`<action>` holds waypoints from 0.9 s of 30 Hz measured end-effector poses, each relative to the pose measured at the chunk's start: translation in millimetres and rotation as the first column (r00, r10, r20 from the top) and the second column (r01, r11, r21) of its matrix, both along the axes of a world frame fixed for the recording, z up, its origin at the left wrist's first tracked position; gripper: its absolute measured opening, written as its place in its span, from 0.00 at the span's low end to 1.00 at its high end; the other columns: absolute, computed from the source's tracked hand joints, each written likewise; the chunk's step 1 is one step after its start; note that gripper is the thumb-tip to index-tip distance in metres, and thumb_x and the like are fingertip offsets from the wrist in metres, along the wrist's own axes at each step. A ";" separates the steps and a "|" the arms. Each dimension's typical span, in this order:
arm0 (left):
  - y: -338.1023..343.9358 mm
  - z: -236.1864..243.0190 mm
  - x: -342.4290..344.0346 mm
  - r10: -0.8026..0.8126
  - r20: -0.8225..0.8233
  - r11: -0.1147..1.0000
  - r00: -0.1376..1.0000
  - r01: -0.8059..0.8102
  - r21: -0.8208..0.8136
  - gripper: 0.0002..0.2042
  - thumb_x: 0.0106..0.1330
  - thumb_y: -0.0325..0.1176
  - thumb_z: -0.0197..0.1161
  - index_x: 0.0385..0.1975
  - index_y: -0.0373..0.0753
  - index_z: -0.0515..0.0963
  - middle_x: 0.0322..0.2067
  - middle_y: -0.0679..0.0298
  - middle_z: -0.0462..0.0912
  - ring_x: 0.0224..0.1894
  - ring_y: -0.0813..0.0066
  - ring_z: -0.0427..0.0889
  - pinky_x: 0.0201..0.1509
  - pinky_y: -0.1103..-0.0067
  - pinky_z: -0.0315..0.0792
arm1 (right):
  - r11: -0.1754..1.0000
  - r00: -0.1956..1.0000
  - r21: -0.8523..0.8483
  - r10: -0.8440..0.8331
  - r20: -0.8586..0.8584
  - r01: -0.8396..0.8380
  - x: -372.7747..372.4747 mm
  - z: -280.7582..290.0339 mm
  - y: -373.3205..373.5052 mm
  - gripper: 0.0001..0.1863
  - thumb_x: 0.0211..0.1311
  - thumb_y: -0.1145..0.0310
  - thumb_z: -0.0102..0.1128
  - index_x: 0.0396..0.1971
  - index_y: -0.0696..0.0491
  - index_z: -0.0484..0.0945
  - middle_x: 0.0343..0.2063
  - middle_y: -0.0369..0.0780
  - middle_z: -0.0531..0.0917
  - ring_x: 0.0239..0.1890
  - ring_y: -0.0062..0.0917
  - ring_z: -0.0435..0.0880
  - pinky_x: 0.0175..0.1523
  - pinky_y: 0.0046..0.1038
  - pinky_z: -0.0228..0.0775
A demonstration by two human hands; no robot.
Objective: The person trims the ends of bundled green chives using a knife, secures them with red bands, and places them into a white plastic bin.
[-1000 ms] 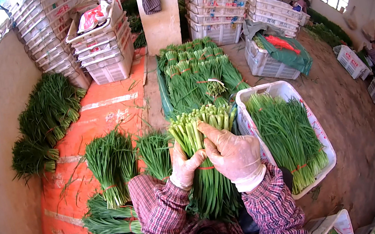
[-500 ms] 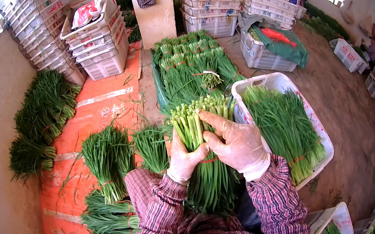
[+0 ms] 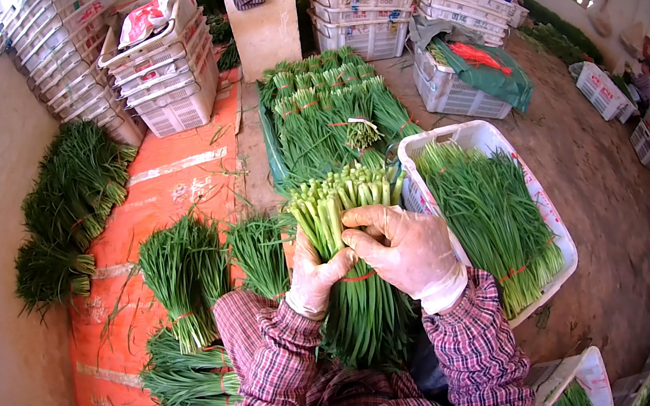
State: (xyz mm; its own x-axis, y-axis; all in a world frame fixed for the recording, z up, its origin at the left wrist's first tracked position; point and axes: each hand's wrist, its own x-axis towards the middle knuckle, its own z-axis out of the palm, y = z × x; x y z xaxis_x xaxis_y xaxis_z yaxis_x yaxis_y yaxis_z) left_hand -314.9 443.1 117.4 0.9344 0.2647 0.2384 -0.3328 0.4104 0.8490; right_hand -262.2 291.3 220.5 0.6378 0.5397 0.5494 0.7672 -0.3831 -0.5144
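Note:
A bunch of garlic chives (image 3: pixel 347 192) stands stem ends up in front of me, its dark leaves hanging down, with a red band round it below my thumbs. My left hand (image 3: pixel 314 281), in a pale thin glove, is wrapped round the left side of the bunch. Also gloved, my right hand (image 3: pixel 413 250) closes on the front right of the stems, thumb and index finger bent against the pale stalks. The fingers behind the bunch are hidden.
On my right stands a white crate (image 3: pixel 571 257) filled with banded chives. Rows of bunches (image 3: pixel 328 120) lie ahead. More bunches (image 3: pixel 181 272) rest on the orange sheet (image 3: pixel 188 168) to my left. Stacked crates (image 3: pixel 169 83) stand at the back; people sit far off.
My right index finger has bent and slid down the stems from near their cut ends. My left hand keeps its hold, and the bunch has barely moved.

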 end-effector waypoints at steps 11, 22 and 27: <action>-1.8 11.9 -4.9 -0.050 -0.059 0.998 0.997 0.052 0.036 0.45 0.52 0.37 0.79 0.68 0.36 0.59 0.59 0.62 0.72 0.59 0.70 0.73 0.66 0.72 0.68 | 1.000 0.990 0.018 -0.022 -0.139 0.024 0.7 5.9 0.8 0.09 0.59 0.57 0.69 0.36 0.43 0.84 0.23 0.38 0.87 0.23 0.32 0.87 0.29 0.34 0.78; 2.7 -0.3 0.6 -0.042 0.021 0.999 0.999 0.042 -0.018 0.40 0.54 0.30 0.79 0.67 0.38 0.63 0.56 0.62 0.78 0.58 0.69 0.78 0.64 0.71 0.72 | 0.993 0.977 0.113 0.058 -0.206 -0.035 3.4 -15.6 2.4 0.11 0.61 0.60 0.70 0.41 0.47 0.83 0.28 0.38 0.88 0.28 0.31 0.89 0.32 0.32 0.79; -0.5 5.7 -5.2 0.074 0.034 0.997 0.997 -0.073 -0.023 0.35 0.56 0.28 0.76 0.64 0.36 0.66 0.55 0.61 0.80 0.55 0.69 0.79 0.62 0.71 0.73 | 0.941 0.978 0.317 0.168 -0.121 -0.122 -1.0 -22.4 2.1 0.15 0.60 0.72 0.71 0.47 0.51 0.82 0.35 0.41 0.88 0.30 0.28 0.89 0.34 0.27 0.80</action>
State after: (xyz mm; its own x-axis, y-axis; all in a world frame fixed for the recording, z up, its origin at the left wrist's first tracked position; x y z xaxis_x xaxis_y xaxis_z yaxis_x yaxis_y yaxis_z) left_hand -320.1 442.6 123.1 0.9033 0.3380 0.2641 -0.3922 0.4016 0.8276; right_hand -263.2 293.4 198.1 0.6498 0.4522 0.6109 0.7117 -0.0799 -0.6979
